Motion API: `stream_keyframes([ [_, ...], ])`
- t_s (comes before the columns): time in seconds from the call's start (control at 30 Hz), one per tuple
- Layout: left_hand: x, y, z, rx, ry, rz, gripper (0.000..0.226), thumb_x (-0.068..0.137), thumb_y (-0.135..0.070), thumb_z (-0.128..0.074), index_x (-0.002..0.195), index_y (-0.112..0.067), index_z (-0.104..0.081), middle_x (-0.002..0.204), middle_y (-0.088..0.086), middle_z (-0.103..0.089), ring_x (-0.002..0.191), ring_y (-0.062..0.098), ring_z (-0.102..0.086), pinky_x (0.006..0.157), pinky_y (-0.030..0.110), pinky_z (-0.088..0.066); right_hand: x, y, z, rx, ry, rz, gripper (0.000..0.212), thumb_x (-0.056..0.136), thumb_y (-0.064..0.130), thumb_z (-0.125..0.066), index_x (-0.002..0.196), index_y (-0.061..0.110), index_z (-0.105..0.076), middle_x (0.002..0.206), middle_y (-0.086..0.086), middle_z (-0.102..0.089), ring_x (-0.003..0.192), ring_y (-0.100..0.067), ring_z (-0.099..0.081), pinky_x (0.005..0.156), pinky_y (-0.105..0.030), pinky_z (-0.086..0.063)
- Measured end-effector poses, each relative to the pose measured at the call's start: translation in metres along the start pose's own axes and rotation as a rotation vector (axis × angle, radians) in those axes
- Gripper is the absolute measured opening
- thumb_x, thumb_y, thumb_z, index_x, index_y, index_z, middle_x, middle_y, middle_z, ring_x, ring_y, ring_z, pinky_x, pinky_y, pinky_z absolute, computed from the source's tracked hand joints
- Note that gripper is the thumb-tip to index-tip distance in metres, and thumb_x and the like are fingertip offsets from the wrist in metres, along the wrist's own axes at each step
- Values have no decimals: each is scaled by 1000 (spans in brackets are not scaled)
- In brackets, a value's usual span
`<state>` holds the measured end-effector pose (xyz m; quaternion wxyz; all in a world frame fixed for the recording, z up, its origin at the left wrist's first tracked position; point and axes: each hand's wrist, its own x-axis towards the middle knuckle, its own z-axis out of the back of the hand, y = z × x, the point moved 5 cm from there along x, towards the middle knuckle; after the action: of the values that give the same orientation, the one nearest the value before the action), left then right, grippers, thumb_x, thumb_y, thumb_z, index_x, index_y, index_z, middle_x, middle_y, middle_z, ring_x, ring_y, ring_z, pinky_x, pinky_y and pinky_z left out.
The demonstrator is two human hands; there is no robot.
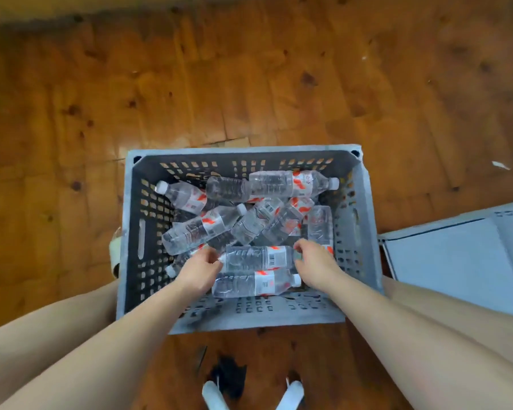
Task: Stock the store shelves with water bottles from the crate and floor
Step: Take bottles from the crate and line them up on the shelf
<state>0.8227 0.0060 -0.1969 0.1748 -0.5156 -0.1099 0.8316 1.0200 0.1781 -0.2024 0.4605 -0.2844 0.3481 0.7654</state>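
My left hand (200, 269) and right hand (314, 261), both unclenched, bracket one bottle (258, 257) in the crate (365, 202); slick plastic may slip.

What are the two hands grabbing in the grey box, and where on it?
Both hands are at one lying water bottle in the crate: the left hand at its bottom end, the right hand at its cap end. Whether they grip yet is unclear.
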Motion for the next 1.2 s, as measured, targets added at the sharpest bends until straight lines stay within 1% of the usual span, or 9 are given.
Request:
stream_keyframes([
  [0.27,47,2,-49,-68,124,165,55,99,-21,-51,150,-5,-36,120,13,-65,68,11,-55,62,29,-47,63,-17,-33,-682,195,116,69,83,7,-63,147,11,-38,137,-8,-55,137,-26,-43,127,-44,3],
  [0.47,40,-6,-52,-280,57,212,72,99,-23,-56,160,-15,-18,156,16,-42,84,13,-64,79,30,-53,58,-17,-27,-616,156,169,64,91,18,-63,150,19,-37,137,-2,-56,136,-24,-43,125,-45,10],
  [0.53,30,-9,-44,-307,54,221,71,99,-27,-58,159,-15,-22,155,14,-44,115,27,-61,97,39,-51,44,-17,-13,-521,160,199,56,94,30,-64,146,24,-44,135,1,-57,134,-22,-46,127,-46,4],
  [0.63,11,-18,-27,-343,41,179,61,101,-23,-54,156,-11,-30,143,8,-50,101,21,-58,81,32,-47,6,-10,15,-355,153,211,61,92,36,-69,147,26,-44,137,1,-56,131,-24,-51,119,-41,-31],
  [0.73,-28,-31,-6,-299,5,104,55,102,-21,-52,153,-10,-36,150,8,-47,122,26,-56,93,34,-47,-53,0,43,-186,145,210,72,91,37,-71,153,31,-34,147,1,-49,134,-24,-50,109,-42,-44],
  [0.83,-71,-35,16,-144,-43,41,49,100,-20,-47,148,-11,-45,123,10,-62,89,21,-64,84,34,-50,-117,11,67,41,132,206,63,89,40,-73,146,31,-46,139,9,-56,120,-12,-57,99,-27,-46],
  [0.93,-120,-36,26,-59,-9,-44,49,96,-15,-45,146,-12,-47,112,12,-66,67,24,-57,56,26,-44,-178,18,86,377,22,193,35,89,45,-73,115,23,-70,86,11,-71,73,-8,-67,70,-19,-52],
  [1.1,-200,-30,13,71,198,-217,76,82,-22,-69,150,-32,-36,151,11,-44,110,19,-58,102,36,-46,-247,5,93,660,-354,184,57,89,52,-69,70,-2,-65,64,-17,-67,60,-27,-70,71,-41,-57],
  [1.2,-240,-29,0,330,35,-367,95,72,-54,-80,151,-35,-30,150,1,-43,131,20,-48,108,35,-42,-277,-4,89,743,-477,149,61,92,54,-64,70,-2,-69,59,-15,-66,56,-25,-70,68,-40,-57],
])
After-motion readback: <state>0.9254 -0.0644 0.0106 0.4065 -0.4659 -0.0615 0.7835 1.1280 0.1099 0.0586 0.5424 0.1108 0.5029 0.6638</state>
